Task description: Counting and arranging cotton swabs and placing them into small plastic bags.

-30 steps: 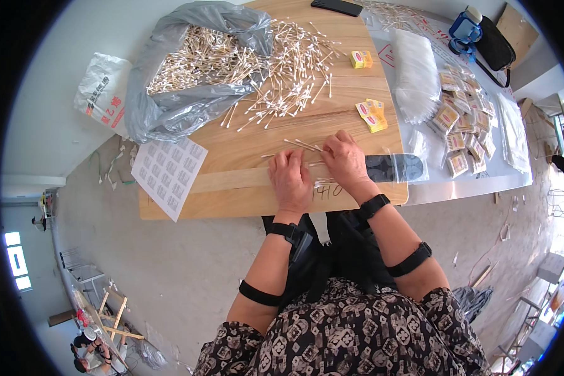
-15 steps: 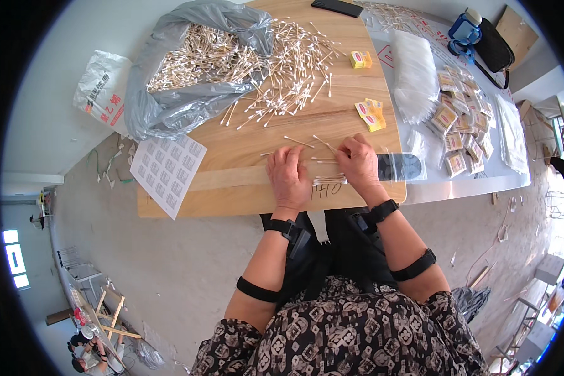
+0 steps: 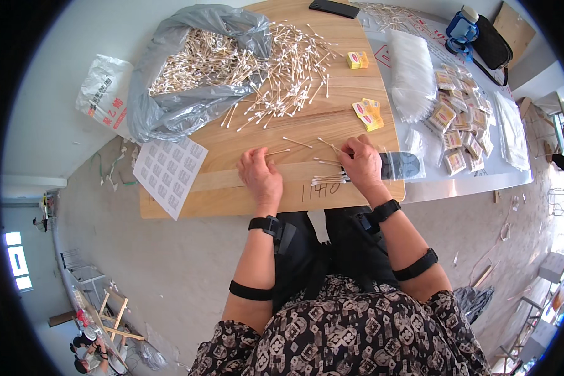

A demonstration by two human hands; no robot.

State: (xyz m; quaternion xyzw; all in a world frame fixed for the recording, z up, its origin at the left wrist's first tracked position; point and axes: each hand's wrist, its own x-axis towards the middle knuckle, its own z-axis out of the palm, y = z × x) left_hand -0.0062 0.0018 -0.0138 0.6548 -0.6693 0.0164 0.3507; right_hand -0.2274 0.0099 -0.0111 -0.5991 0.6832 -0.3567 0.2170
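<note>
My left hand (image 3: 260,178) is over the table near its front edge, fingers curled, with a cotton swab (image 3: 278,151) at the fingertips. To its right, my right hand (image 3: 362,164) is closed, its fingers bent over the ends of several cotton swabs (image 3: 326,181) that stick out to the left. Its fingertips are partly hidden. Another loose cotton swab (image 3: 297,142) lies between the hands, a little farther off. Beside my right hand rests a dark, rounded flat piece (image 3: 402,165) under clear film.
A grey plastic bag (image 3: 163,119) spills cotton swabs (image 3: 288,75) across the wooden table (image 3: 232,200). A printed sheet (image 3: 169,172) overhangs the left edge. Yellow cards (image 3: 368,114) and a phone (image 3: 334,8) lie farther off. Packed swab packets (image 3: 454,141) and clear bags (image 3: 412,75) cover the right-hand table.
My left hand has moved left, away from my right hand, and reached the loose swab there. My right hand has stayed nearly in place over the swabs.
</note>
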